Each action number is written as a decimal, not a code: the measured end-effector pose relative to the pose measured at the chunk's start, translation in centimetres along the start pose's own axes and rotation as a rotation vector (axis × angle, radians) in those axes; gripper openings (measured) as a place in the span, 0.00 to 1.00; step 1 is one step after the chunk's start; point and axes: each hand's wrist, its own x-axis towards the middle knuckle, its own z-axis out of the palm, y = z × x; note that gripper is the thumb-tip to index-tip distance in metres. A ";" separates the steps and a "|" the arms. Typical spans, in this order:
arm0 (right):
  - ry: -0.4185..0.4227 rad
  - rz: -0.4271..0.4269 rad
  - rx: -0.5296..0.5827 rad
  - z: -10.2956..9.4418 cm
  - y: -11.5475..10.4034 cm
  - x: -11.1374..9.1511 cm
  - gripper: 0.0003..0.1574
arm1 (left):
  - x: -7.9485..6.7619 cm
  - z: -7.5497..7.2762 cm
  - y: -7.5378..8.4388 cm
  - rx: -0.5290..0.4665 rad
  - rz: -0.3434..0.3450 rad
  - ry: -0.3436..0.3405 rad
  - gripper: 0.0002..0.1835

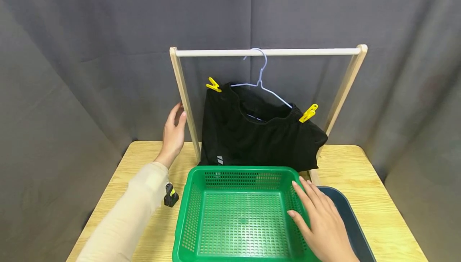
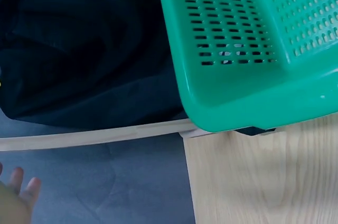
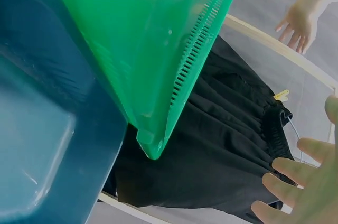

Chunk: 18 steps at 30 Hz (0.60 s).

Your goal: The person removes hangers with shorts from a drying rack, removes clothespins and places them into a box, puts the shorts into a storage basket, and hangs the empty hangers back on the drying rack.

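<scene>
Black shorts or trousers (image 1: pixel 263 142) with a gathered waistband hang from a pale lilac hanger (image 1: pixel 260 76). One yellow clothespin (image 1: pixel 214 85) grips the waist at its left end, and another yellow clothespin (image 1: pixel 308 113) at its right. My left hand (image 1: pixel 174 134) is beside the left post of a small wooden rack (image 1: pixel 187 106), fingers loosely bent and holding nothing. Over the right rim of a green basket (image 1: pixel 245 218) my right hand (image 1: pixel 322 218) hovers with fingers spread. The right wrist view shows those fingers (image 3: pixel 288 187) apart, with nothing between them.
The hanger's hook sits over the rack's white rail (image 1: pixel 306 52). A dark blue basin (image 1: pixel 351 218) stands right of the basket, partly behind my right hand. Wood-grain tabletop (image 1: pixel 363 190) shows on both sides, with grey curtain (image 1: pixel 119 22) behind. On my left wrist is a small black device (image 1: pixel 171 196).
</scene>
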 end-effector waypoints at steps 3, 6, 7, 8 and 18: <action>0.009 -0.004 -0.005 -0.1 0.1 0.1 0.47 | 0.7 0.0 -0.2 -0.006 -0.009 -0.019 0.29; 0.012 -0.002 -0.008 -0.2 0.1 0.4 0.46 | 1.3 0.1 -0.3 -0.009 -0.008 -0.066 0.29; 0.015 -0.003 -0.007 -0.3 0.0 0.4 0.45 | 1.4 0.1 -0.3 -0.014 -0.004 -0.082 0.29; 0.019 -0.003 -0.004 -0.4 0.0 0.5 0.44 | 1.6 0.1 -0.3 -0.017 0.001 -0.094 0.29; 0.151 -0.008 0.033 -1.7 0.3 1.9 0.38 | 2.6 0.5 -0.3 -0.153 -0.023 -0.105 0.25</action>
